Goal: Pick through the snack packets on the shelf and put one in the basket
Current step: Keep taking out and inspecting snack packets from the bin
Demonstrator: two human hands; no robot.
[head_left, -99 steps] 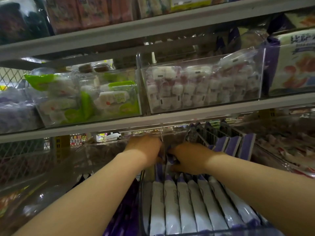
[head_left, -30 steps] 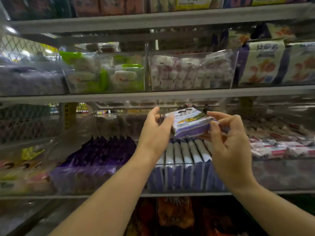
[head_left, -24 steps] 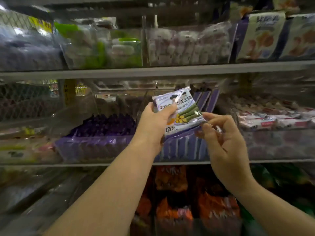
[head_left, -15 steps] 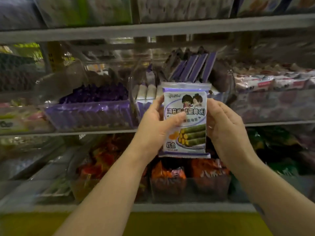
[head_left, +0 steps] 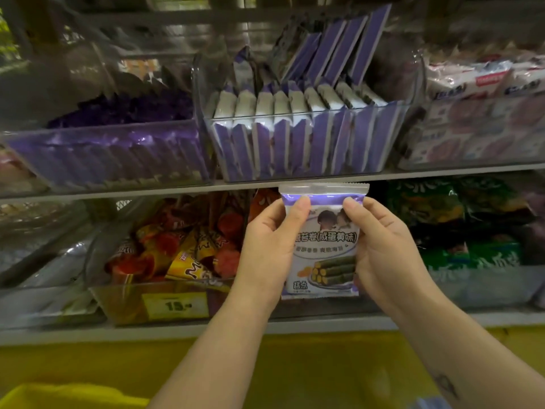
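Head view: left hand (head_left: 272, 246) and right hand (head_left: 383, 246) pinch one packet (head_left: 323, 243) upright before the shelf (head_left: 118, 188); picking looks done, dropping it into the yellow basket (head_left: 59, 397) remains.

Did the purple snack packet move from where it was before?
Yes. The snack packet came out of the clear bin and down; both hands hold it upright below that shelf's edge.
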